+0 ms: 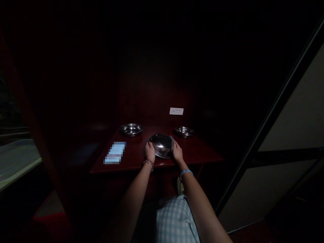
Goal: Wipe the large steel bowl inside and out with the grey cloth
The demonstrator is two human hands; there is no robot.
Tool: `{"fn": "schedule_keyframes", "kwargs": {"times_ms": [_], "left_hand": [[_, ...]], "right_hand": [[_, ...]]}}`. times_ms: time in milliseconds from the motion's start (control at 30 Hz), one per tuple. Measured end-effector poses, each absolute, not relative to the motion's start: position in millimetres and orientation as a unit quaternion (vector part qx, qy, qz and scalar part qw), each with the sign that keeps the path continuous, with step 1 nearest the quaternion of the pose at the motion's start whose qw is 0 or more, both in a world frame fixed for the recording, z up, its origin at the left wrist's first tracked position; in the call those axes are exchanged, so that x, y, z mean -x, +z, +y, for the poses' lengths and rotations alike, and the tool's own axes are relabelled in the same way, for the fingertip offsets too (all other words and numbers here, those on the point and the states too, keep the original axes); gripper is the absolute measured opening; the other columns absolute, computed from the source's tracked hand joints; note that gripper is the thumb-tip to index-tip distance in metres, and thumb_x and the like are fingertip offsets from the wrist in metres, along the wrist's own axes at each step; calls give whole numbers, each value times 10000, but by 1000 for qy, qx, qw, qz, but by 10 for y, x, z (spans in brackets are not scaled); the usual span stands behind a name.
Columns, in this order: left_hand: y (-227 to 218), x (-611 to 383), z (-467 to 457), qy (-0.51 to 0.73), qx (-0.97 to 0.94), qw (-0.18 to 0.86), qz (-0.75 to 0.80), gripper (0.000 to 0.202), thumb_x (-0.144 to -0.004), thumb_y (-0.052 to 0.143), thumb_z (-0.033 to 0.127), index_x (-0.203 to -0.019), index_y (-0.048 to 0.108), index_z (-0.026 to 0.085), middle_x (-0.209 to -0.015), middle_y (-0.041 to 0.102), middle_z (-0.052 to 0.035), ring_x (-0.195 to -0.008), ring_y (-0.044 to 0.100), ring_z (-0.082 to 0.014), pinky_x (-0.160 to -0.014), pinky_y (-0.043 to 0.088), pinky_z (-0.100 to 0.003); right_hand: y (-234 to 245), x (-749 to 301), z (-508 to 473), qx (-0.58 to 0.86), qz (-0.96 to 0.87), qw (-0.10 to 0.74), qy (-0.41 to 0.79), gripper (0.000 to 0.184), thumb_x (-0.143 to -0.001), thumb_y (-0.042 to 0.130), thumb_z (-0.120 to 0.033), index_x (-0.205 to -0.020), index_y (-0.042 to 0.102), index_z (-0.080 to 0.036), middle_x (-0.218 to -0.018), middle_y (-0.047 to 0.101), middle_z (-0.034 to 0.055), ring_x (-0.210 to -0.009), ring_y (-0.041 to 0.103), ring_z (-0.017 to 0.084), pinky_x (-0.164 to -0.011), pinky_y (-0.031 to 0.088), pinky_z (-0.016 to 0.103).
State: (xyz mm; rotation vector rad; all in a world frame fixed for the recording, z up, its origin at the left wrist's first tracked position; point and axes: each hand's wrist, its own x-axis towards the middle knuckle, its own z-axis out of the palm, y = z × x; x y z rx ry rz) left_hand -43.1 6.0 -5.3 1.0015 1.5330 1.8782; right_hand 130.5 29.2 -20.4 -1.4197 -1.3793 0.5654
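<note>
A shiny steel bowl is held between my two hands above the front part of the dark red table, its rounded underside turned up toward me. My left hand grips its left rim, fingers closed. On the opposite rim my right hand is closed too, with a grey cloth pressed between it and the metal. Part of the cloth seems to show at the left edge as well. Two more steel bowls stand upright farther back, a left bowl and a right bowl.
A blurred-out bright phone-like rectangle lies on the table at left. A white socket plate sits on the back wall. Dark panels flank both sides; a red seat is at lower left.
</note>
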Motion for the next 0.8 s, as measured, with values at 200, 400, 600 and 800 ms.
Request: {"fn": "schedule_keyframes", "kwargs": {"times_ms": [200, 400, 600, 800], "left_hand": [[20, 421, 4, 670, -358, 294, 580, 335, -1047, 470, 205, -725, 534, 271, -807, 702, -62, -804, 697, -238, -862, 560, -352], [10, 432, 21, 657, -361, 299, 590, 324, -1036, 461, 199, -727, 524, 274, -804, 696, -71, -811, 700, -246, -877, 568, -369], [-27, 429, 49, 659, -370, 291, 587, 310, -1023, 461, 240, -721, 519, 279, -795, 700, -73, -784, 687, -242, -827, 577, -353], [-32, 426, 50, 665, -371, 263, 593, 291, -990, 470, 313, -705, 522, 293, -742, 698, -84, -788, 712, -268, -789, 593, -363]], "right_hand": [[-200, -1302, 291, 581, -571, 528, 240, 508, -1124, 452, -368, -1508, 767, -260, -1557, 754, 63, -1496, 675, 264, -1332, 454, 432], [-198, -1294, 286, 584, -569, 527, 239, 514, -1127, 448, -365, -1517, 764, -256, -1569, 747, 57, -1505, 668, 258, -1331, 456, 412], [-218, -1311, 299, 578, -576, 527, 239, 520, -1132, 449, -377, -1529, 757, -244, -1564, 749, 71, -1494, 676, 262, -1324, 466, 419], [-234, -1323, 315, 584, -571, 525, 241, 514, -1126, 461, -382, -1520, 761, -244, -1558, 752, 82, -1491, 682, 275, -1319, 474, 442]]}}
